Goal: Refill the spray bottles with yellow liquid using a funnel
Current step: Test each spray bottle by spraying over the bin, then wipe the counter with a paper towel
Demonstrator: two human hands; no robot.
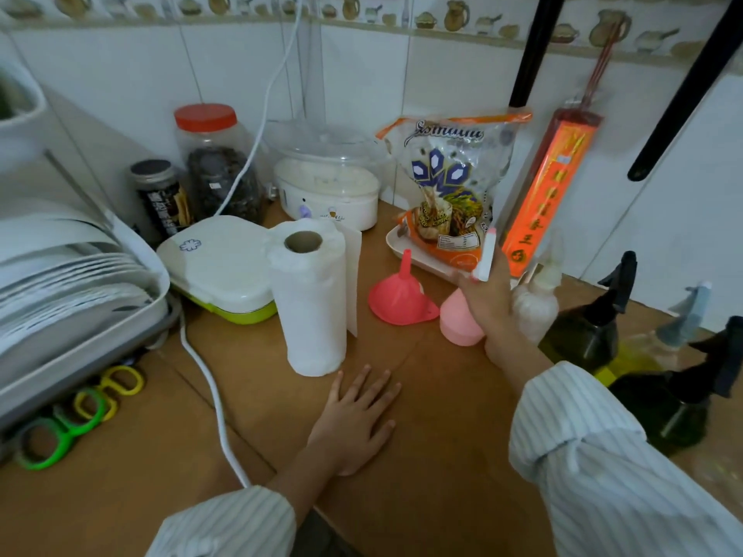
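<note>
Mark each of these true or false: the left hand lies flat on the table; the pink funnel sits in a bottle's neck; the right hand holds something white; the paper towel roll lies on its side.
1. The left hand lies flat on the table. True.
2. The pink funnel sits in a bottle's neck. False: it stands mouth down on the table, spout up.
3. The right hand holds a white object. True.
4. The paper towel roll lies on its side. False: it stands upright.
</note>
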